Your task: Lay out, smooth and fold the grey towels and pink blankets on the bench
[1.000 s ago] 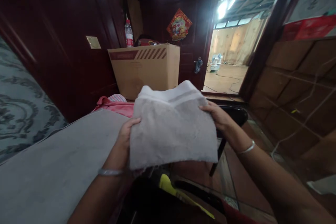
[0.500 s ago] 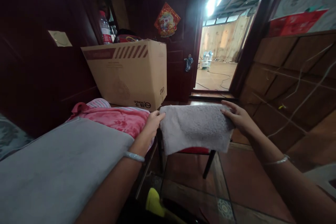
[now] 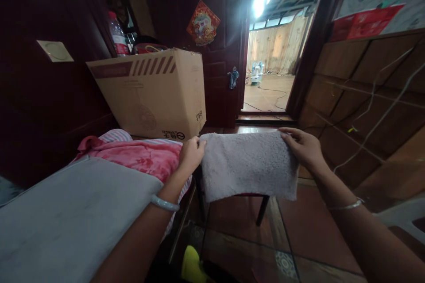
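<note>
A light grey, fuzzy towel (image 3: 249, 166) hangs spread out in front of me, over or just before a dark-legged chair (image 3: 263, 210). My left hand (image 3: 192, 155) pinches its upper left corner. At the upper right corner my right hand (image 3: 301, 148) is closed on the cloth, thumb in front. The towel's top edge runs nearly straight between both hands, and its lower edge hangs loose. Most of the chair is hidden behind the cloth, so I cannot tell whether the towel rests on it.
To the left lie a grey cushion or mattress (image 3: 76, 212) and a pink cloth (image 3: 133, 157). Behind them stands a large cardboard box (image 3: 149, 97). Stacked brown boxes (image 3: 372, 93) with loose string line the right side. An open doorway shows a fan (image 3: 256, 73).
The towel hangs slightly lower and flatter, covering more of the red chair seat. Both hands keep their corners. My view has shifted a little to the right.
</note>
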A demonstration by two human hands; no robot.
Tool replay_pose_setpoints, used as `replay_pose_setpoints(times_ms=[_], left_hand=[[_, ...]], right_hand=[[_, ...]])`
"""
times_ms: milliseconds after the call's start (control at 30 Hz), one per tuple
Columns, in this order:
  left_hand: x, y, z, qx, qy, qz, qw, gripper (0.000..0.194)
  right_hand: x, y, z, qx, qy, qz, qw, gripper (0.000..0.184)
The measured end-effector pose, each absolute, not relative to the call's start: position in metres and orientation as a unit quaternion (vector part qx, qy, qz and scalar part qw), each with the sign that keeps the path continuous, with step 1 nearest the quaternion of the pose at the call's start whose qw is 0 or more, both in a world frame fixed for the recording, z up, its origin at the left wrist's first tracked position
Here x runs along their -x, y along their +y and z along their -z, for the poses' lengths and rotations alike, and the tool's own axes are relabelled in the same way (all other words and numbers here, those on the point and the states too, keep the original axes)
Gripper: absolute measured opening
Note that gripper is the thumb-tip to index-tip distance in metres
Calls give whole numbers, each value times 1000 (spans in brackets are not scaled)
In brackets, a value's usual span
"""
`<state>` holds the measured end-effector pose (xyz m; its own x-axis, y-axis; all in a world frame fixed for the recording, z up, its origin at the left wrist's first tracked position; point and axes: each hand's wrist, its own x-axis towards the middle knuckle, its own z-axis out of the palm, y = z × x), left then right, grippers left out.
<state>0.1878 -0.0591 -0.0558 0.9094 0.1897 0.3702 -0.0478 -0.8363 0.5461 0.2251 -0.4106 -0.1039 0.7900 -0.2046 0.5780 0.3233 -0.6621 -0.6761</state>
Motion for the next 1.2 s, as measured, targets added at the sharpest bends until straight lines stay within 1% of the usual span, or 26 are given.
replay_pose_setpoints(times_ms=[67, 133, 233, 267, 300, 333, 400, 467, 500, 567, 700, 800, 933, 1000, 1100, 1200], left_hand=[[-188, -56, 54, -941, 46, -192, 276, 22], [-185, -53, 51, -935, 59, -189, 295, 20], [-175, -56, 48, -891, 32, -266, 366, 9], [-171, -60, 48, -881, -10, -295, 369, 15], [-168, -67, 48, -882, -67, -311, 348, 28], [-166, -75, 49, -891, -131, -310, 303, 42], [-166, -92, 51, -916, -238, -270, 176, 70], [-170, -106, 54, -929, -278, -231, 74, 90], [-174, -109, 55, -935, -278, -217, 42, 95], [-182, -112, 54, -945, -265, -190, 6, 96], [-195, -106, 48, -956, -254, -146, -14, 81], [-201, -103, 45, -958, -254, -133, -10, 75], [-206, -101, 41, -963, -253, -91, 14, 73], [-207, -100, 38, -965, -253, -73, 20, 74], [-207, -100, 35, -966, -249, -67, 21, 74], [-204, -101, 34, -966, -247, -66, 19, 73]], right_hand=[[-225, -413, 103, 883, -43, 306, 352, 40], [-219, -414, 101, 904, -48, 311, 289, 43], [-204, -409, 94, 905, -83, 368, 196, 51], [-199, -405, 91, 900, -113, 386, 168, 54], [-194, -400, 88, 895, -150, 397, 141, 56], [-191, -394, 85, 890, -190, 397, 116, 60], [-189, -382, 81, 887, -261, 375, 71, 70], [-194, -373, 82, 886, -311, 341, 41, 77], [-198, -370, 83, 887, -324, 326, 35, 78], [-207, -368, 86, 892, -331, 305, 35, 78], [-216, -369, 86, 900, -317, 294, 50, 71], [-221, -370, 78, 906, -326, 261, 68, 70], [-231, -370, 69, 913, -349, 187, 102, 75], [-235, -370, 67, 912, -354, 170, 118, 76], [-233, -375, 69, 902, -369, 186, 129, 84], [-225, -386, 74, 884, -396, 224, 107, 97]])
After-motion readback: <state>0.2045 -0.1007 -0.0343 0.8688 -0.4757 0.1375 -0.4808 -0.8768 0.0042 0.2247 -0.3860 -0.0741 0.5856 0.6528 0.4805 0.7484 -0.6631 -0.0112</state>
